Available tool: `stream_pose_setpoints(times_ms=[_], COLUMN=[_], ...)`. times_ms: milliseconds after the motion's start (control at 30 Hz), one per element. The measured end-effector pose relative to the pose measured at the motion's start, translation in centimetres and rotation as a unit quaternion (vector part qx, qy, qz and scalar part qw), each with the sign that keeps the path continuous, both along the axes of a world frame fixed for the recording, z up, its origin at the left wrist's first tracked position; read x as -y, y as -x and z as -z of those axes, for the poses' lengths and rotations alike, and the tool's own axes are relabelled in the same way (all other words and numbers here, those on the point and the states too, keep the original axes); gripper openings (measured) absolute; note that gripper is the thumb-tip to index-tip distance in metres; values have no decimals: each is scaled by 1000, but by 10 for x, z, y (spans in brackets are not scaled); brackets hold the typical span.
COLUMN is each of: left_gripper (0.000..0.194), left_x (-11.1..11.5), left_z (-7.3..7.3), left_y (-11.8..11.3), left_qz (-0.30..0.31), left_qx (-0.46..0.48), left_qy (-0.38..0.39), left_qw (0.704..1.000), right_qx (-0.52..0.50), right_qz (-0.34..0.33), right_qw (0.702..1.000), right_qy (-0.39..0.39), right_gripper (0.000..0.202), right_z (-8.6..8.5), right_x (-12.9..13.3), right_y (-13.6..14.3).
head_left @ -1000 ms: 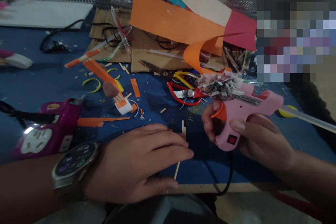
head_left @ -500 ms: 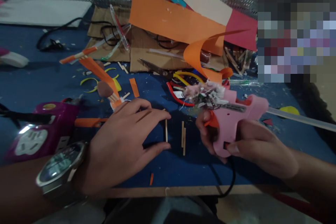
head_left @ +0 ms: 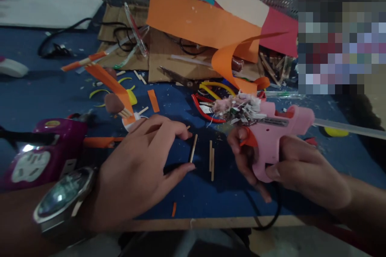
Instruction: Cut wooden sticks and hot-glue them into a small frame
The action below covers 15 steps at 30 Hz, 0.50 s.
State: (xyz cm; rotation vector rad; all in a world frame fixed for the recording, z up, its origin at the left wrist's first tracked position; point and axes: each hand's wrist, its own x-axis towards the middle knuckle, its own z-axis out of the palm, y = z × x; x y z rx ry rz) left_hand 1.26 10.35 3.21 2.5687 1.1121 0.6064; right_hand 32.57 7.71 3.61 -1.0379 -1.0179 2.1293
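Observation:
My left hand [head_left: 141, 160], with a watch [head_left: 64, 198] on its wrist, is low over the blue tabletop with thumb and forefinger apart. A thin wooden stick [head_left: 194, 148] stands or lies slanted by the thumb tip, clear of the forefinger. The tip of another stick [head_left: 188, 127] shows beside the forefinger. Two short sticks [head_left: 211, 160] lie side by side between my hands. My right hand [head_left: 307, 172] grips a pink hot glue gun [head_left: 265, 140], its nozzle pointing left and clotted with glue and scraps. A clear glue stick [head_left: 350, 126] protrudes from its back.
A purple power socket box [head_left: 57, 132] sits at left. Orange paper strips joined with sticks [head_left: 111, 82] stand behind my left hand. Pliers [head_left: 187, 82], cardboard [head_left: 171, 54], orange paper [head_left: 199, 20] and scraps lie at the back. The table's wooden edge [head_left: 169, 224] is in front.
My left forefinger has drawn back from the stick, which now tilts rightward at its far end. The glue gun has shifted slightly right, and some right fingers have loosened from its handle.

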Motion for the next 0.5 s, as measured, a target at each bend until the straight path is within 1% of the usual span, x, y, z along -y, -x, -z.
stream_pose_setpoints(times_ms=[67,100,133,233,267,333,433,500], left_gripper=[9,13,12,18,16,14,22,29], left_x=[10,17,23,33,32,25,13,9], left_z=[-5,-9,-11,-15,-14,-9,-2,1], left_y=[0,-1,-1,0,0,2,4,5], left_qz=[47,95,135,112,120,129,102,102], left_qx=[-27,-42,-62,-52,-60,-74,-88,-93], left_qy=[-45,-61,-71,-118,-126,-131,-137,-137], left_qw=[998,993,986,985,983,980,981,981], right_qx=[-9,-11,-12,-7,-3,-2,6,28], right_qz=[7,12,19,37,41,48,64,78], right_qw=[1000,1000,1000,999,999,999,997,996], right_qy=[12,13,13,2,-4,-23,-42,-40], right_gripper=[40,39,38,36,36,38,36,37], right_z=[1,1,1,0,0,1,3,5], right_x=[1,1,2,2,2,1,0,-1], right_y=[-1,-1,-2,-1,0,2,2,0])
